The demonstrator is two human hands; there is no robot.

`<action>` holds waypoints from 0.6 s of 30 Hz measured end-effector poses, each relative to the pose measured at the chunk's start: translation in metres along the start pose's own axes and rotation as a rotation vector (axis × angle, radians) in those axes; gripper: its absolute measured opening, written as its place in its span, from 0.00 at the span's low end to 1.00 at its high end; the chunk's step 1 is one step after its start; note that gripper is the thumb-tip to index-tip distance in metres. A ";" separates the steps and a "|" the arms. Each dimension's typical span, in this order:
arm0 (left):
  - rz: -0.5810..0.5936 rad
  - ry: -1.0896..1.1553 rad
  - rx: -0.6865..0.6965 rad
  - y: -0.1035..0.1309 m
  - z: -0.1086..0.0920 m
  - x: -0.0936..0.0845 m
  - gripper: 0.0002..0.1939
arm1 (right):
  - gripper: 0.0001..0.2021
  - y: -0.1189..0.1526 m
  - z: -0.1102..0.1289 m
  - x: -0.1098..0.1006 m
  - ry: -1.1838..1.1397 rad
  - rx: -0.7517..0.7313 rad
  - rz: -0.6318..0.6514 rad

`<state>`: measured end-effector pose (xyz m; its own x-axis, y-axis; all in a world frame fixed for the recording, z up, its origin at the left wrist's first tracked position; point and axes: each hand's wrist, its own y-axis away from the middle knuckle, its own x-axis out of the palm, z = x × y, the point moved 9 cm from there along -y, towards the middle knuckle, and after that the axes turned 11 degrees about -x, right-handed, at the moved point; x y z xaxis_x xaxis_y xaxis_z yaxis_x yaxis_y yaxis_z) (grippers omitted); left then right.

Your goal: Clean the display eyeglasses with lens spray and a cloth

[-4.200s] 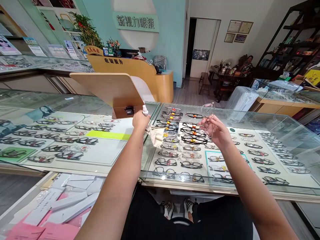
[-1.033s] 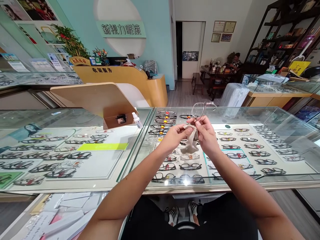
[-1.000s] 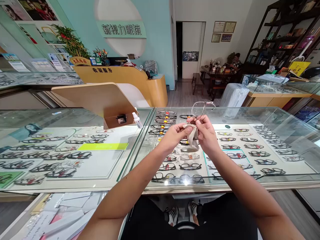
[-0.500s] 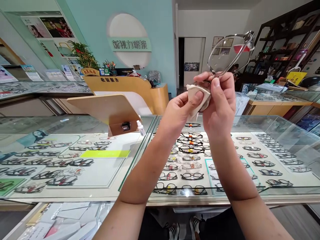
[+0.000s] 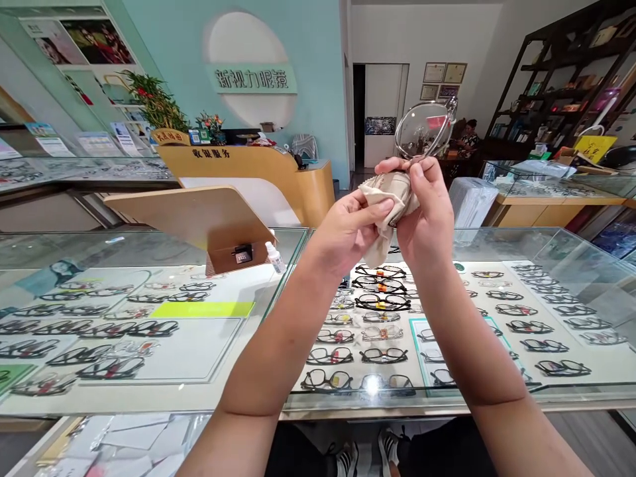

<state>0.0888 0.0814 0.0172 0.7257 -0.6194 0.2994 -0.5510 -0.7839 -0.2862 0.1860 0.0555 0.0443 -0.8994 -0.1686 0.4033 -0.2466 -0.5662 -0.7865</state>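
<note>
Above the glass counter, my right hand [image 5: 430, 209] grips a pair of eyeglasses [image 5: 399, 136] by the middle of the frame. One clear lens, with a red mark on it, sticks up past my fingers. My left hand [image 5: 355, 225] is closed on a beige cleaning cloth [image 5: 380, 245], thumb on top. The cloth is folded around the lower lens, which is mostly hidden. Both hands nearly meet at the cloth.
Rows of eyeglasses [image 5: 382, 303] lie inside the glass display case [image 5: 497, 391] below my arms. A small white spray bottle [image 5: 274, 257] stands on the left beside a tilted wooden-backed mirror or board [image 5: 183, 212]. A person [image 5: 468, 136] sits far back.
The eyeglasses and both hands have come down slightly and to the left. The cloth now spreads wider and hangs lower around the lens.
</note>
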 end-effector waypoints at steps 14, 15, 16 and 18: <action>-0.069 -0.145 0.297 0.002 -0.002 0.012 0.29 | 0.12 -0.002 -0.006 -0.002 0.033 -0.007 0.064; -0.077 -0.134 0.305 0.002 -0.002 0.013 0.28 | 0.12 -0.001 -0.005 -0.001 0.033 -0.004 0.064; -0.091 -0.120 0.310 0.003 -0.002 0.012 0.26 | 0.13 0.000 -0.004 0.000 0.035 -0.001 0.062; -0.133 -0.088 0.303 0.003 -0.001 0.010 0.25 | 0.15 0.002 -0.004 0.002 0.044 0.005 0.056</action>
<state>0.0939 0.0725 0.0205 0.8231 -0.4962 0.2761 -0.3115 -0.8011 -0.5111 0.1829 0.0571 0.0419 -0.9269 -0.1644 0.3375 -0.1935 -0.5611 -0.8048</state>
